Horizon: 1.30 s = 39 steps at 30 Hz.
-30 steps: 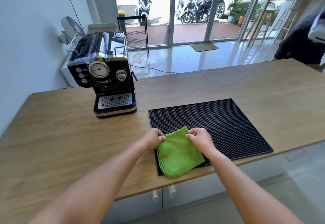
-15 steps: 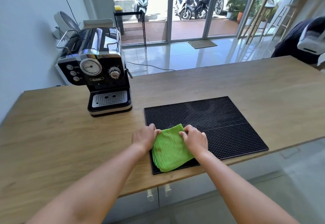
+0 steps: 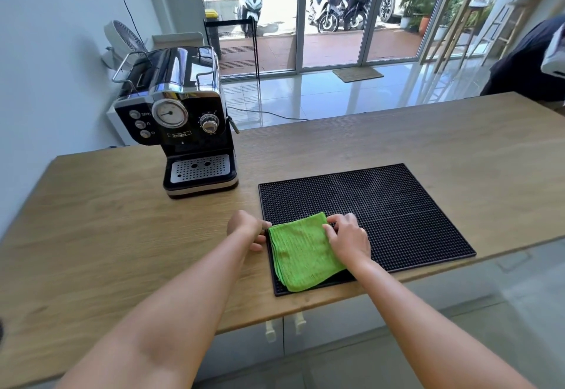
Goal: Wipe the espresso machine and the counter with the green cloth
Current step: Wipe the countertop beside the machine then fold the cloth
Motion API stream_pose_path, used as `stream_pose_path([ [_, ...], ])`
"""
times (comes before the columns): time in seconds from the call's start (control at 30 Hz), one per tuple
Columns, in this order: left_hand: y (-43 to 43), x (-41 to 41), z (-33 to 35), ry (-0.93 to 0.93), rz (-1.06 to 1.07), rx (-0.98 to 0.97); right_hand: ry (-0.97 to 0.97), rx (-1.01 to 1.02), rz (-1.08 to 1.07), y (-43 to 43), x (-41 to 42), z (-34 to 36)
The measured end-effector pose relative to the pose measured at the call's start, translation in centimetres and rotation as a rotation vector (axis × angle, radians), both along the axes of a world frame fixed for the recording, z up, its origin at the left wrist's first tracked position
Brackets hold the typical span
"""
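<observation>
A folded green cloth [image 3: 302, 254] lies on the near left corner of a black rubber mat [image 3: 385, 208] on the wooden counter [image 3: 107, 235]. My left hand [image 3: 247, 229] pinches the cloth's far left corner. My right hand [image 3: 348, 239] rests on the cloth's right side, fingers curled at its far right corner. A black and chrome espresso machine [image 3: 180, 125] stands upright at the far left of the counter, about a forearm's length beyond my left hand.
A white wall runs along the left. A white fan [image 3: 122, 40] sits behind the machine. Past the counter's far edge are a shiny tiled floor and glass doors. A person in dark clothes [image 3: 526, 64] is at the far right.
The cloth now lies flatter and more squared on the mat. My right hand has slid onto its right side, and my left hand stays at the left corner. The view has shifted slightly.
</observation>
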<state>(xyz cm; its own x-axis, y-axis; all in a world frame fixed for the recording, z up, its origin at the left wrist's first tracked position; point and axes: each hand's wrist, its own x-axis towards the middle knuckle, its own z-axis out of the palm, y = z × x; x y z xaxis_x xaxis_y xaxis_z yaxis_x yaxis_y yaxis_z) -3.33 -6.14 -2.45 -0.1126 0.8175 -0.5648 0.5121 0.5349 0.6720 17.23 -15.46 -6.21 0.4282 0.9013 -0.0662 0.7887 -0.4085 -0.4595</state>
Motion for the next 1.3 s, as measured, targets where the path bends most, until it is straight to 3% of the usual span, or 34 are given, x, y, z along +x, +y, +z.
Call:
stream_pose_path([
  [0.2,-0.5,-0.2,-0.4,-0.098,0.033,-0.091,0.036,-0.017,-0.034,0.0,-0.3,0.0],
  [0.8,-1.2,-0.7,-0.3,-0.074,-0.027,-0.126,0.023,-0.007,-0.045,-0.9,-0.4,0.1],
  [1.03,-1.8,-0.7,-0.7,-0.004,-0.032,-0.005,-0.025,-0.01,-0.035,-1.0,-0.5,0.0],
  [1.17,-2.7,0.3,-1.1,0.216,-0.236,0.346,0.035,-0.045,-0.064,-0.3,-0.4,0.2],
  [1.3,-3.5,0.6,-1.2,0.341,-0.536,0.292,0.082,-0.03,-0.091,0.5,-0.4,0.3],
])
